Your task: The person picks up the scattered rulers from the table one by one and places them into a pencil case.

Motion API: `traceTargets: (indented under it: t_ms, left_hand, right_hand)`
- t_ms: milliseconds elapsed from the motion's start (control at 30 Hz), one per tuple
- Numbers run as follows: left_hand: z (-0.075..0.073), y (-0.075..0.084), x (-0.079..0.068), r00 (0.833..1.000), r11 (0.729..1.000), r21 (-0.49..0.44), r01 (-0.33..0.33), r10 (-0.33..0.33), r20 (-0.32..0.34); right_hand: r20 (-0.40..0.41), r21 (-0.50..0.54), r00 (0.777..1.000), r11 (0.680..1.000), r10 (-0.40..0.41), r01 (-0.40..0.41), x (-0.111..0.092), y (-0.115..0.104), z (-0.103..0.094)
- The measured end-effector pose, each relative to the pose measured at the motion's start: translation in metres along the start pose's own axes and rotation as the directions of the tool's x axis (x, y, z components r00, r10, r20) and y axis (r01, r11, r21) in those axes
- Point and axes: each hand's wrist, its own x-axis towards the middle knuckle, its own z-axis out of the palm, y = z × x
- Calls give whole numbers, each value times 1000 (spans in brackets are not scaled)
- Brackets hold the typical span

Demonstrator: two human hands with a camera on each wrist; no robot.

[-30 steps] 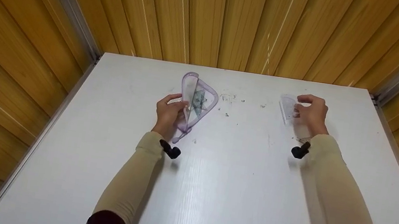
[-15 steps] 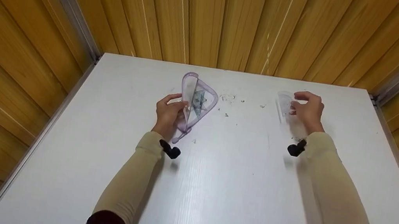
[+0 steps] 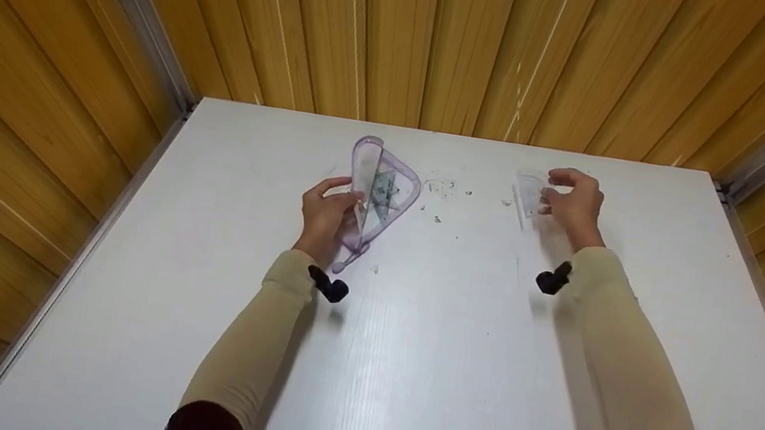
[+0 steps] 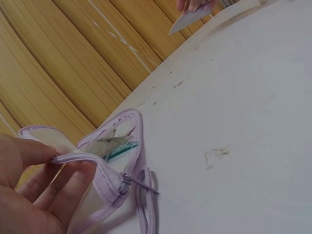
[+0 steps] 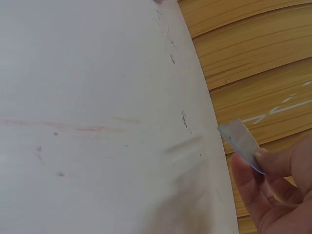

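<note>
My left hand pinches the near edge of a clear zip pouch with lilac trim, thumb above and fingers beneath. In the left wrist view the pouch's mouth gapes, and a teal set square shows inside along with other pale, clear pieces that I cannot identify. A lilac strap loop hangs from the pouch's zip end. Off to the right, my right hand holds a clear plastic protractor between thumb and fingers. The right wrist view shows the protractor raised above the table, its far part covered by the fingers.
The white table carries dark scuff marks between the two hands. Yellow wood-look panels rise behind the table and along both sides. A small black camera is strapped at each wrist.
My right hand has moved left, and slightly away from me, carrying the protractor toward the pouch. My left hand and the pouch have stayed in place.
</note>
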Motion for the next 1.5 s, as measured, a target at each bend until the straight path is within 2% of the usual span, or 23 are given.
traceTargets:
  t_ms: [267, 667, 867, 1233, 1333, 1500]
  left_hand:
    - [1, -1, 1, 1000, 1000, -12, 2, -1, 26]
    - [5, -3, 1, 1000, 1000, -2, 15, -15, 21]
    - [4, -3, 0, 1000, 1000, -16, 23, -23, 21]
    - [4, -1, -1, 1000, 1000, -23, -4, 5, 29]
    - [4, -1, -1, 999, 1000, -4, -20, 20, 30]
    - [4, -1, -1, 999, 999, 32, -32, 31, 25]
  right_hand:
    - [4, 44, 999, 998, -38, 37, 1, -6, 14]
    - [23, 39, 999, 999, -35, 34, 7, -14, 38]
    - [35, 79, 998, 996, -50, 47, 8, -18, 53]
    - [42, 128, 997, 990, -63, 57, 8, -28, 76]
    - [44, 152, 997, 987, -63, 56, 9, -30, 83]
    - [45, 134, 997, 990, -54, 48, 9, -33, 93]
